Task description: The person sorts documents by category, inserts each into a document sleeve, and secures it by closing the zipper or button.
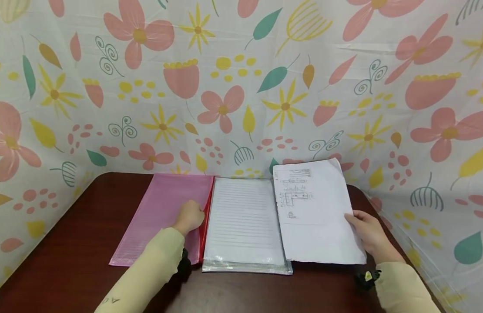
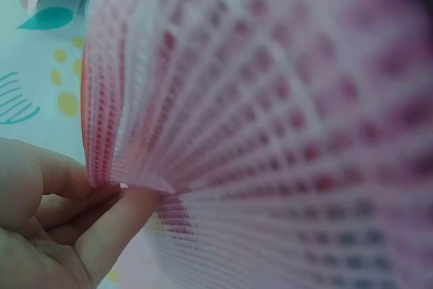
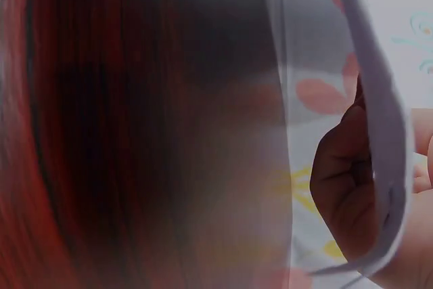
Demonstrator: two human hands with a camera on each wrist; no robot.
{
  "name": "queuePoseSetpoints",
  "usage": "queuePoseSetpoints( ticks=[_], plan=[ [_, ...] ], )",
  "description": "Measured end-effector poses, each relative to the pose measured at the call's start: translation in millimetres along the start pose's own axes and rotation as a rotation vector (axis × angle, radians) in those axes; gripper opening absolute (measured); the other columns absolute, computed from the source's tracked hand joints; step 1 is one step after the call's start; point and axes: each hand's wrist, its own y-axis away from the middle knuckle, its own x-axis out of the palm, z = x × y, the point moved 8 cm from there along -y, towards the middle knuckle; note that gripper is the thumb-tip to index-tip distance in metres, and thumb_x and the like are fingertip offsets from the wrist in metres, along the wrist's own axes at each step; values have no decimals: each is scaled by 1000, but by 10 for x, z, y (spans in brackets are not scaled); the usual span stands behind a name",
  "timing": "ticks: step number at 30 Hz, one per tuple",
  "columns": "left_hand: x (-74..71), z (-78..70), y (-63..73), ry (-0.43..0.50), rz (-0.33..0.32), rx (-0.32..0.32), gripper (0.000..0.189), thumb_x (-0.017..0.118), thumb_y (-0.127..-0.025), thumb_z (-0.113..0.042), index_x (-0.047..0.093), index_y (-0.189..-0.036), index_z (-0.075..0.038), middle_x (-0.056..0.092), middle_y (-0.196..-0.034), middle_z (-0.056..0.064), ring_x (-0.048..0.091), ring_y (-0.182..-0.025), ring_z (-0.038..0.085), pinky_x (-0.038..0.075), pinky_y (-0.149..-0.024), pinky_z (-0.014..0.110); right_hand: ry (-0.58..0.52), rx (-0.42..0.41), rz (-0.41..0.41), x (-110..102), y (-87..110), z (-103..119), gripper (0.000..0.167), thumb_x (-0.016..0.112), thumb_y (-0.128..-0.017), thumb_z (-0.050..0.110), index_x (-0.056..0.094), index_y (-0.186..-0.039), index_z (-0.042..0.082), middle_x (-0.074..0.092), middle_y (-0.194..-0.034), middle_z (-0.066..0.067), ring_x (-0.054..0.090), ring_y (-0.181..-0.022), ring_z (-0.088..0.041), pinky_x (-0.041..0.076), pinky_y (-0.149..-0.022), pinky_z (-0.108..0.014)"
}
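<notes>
On the left of the table lies a pink mesh zip pouch [image 1: 163, 208] with a red edge [image 1: 202, 237] along its right side. My left hand [image 1: 189, 216] is at that edge. In the left wrist view, thumb and fingers pinch the pouch's mesh, which bulges up in folds. My right hand [image 1: 368, 232] holds white paper [image 1: 320, 226] by its right edge, thumb on top and fingers underneath. Printed drawings and small text show on the upper left of the paper. The right wrist view has the paper's edge [image 3: 389, 133] curving between thumb and fingers.
Between the two lies a clear zip pouch [image 1: 245, 217] with lined paper inside; the white paper's left edge overlaps its right side. All this is on a dark brown table [image 1: 57, 252]. A flower-patterned cloth [image 1: 226, 65] hangs behind and along the sides.
</notes>
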Motion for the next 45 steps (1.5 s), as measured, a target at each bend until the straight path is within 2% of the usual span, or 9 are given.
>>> queuePoseSetpoints(
  ticks=[7, 10, 14, 17, 24, 30, 34, 40, 45],
  plan=[
    [107, -74, -2, 73, 21, 25, 45, 50, -82, 0, 33, -43, -15, 22, -42, -8, 24, -40, 6, 21, -40, 19, -66, 1, 56, 247, 9, 111, 57, 53, -95, 39, 44, -127, -7, 57, -87, 10, 59, -74, -4, 53, -67, -28],
    [151, -117, 1, 99, 23, 37, 37, 51, -84, -1, 50, -47, -7, 32, -43, -6, 29, -41, 7, 25, -41, 19, -82, 7, 85, 356, 22, 148, 56, 53, -95, 38, 43, -128, -7, 57, -88, 8, 59, -75, -5, 53, -68, -29],
    [194, -191, 19, 106, 0, 56, 21, 54, -84, -2, 72, -73, 4, 59, -60, 4, 43, -49, 10, 35, -45, 20, -95, 13, 123, 511, 53, 174, 55, 53, -96, 36, 43, -129, -7, 59, -90, 5, 60, -77, -7, 53, -68, -29],
    [238, -244, 26, 119, -18, 58, 19, 56, -83, -2, 74, -82, 5, 68, -73, 10, 49, -56, 12, 39, -48, 21, -102, 22, 141, 615, 74, 182, 54, 54, -96, 34, 43, -130, -7, 60, -91, 3, 61, -77, -8, 54, -68, -30],
    [369, -344, 36, 198, -26, 29, 23, 54, -83, 0, 71, -68, 3, 59, -59, 5, 44, -51, 11, 36, -45, 20, -94, 37, 183, 795, 106, 187, 49, 55, -96, 28, 46, -128, -8, 62, -91, -1, 61, -76, -11, 53, -67, -32],
    [457, -448, 50, 248, -32, -6, 20, 55, -83, -1, 74, -83, 4, 71, -82, 13, 56, -64, 14, 44, -51, 22, -84, 55, 205, 852, 137, 173, 48, 55, -95, 26, 46, -128, -8, 62, -93, -4, 62, -76, -12, 53, -67, -32],
    [554, -494, 50, 313, -11, -69, 21, 54, -83, -1, 74, -89, 3, 72, -87, 15, 58, -62, 14, 47, -50, 24, -49, 59, 198, 841, 149, 162, 50, 57, -95, 28, 47, -128, -8, 62, -96, -6, 61, -77, -12, 53, -67, -31],
    [690, -599, 39, 339, 6, -89, 21, 53, -82, 0, 74, -84, 2, 70, -81, 11, 55, -60, 13, 45, -49, 23, -35, 67, 189, 831, 148, 146, 52, 57, -95, 29, 46, -129, -8, 62, -101, -8, 60, -79, -11, 52, -68, -30],
    [761, -673, 13, 318, 11, -77, 23, 52, -81, 1, 71, -67, 0, 64, -66, 7, 50, -53, 12, 40, -45, 22, -69, 62, 179, 853, 144, 152, 51, 56, -95, 27, 44, -130, -8, 60, -102, -8, 60, -79, -9, 53, -69, -29]
  ],
)
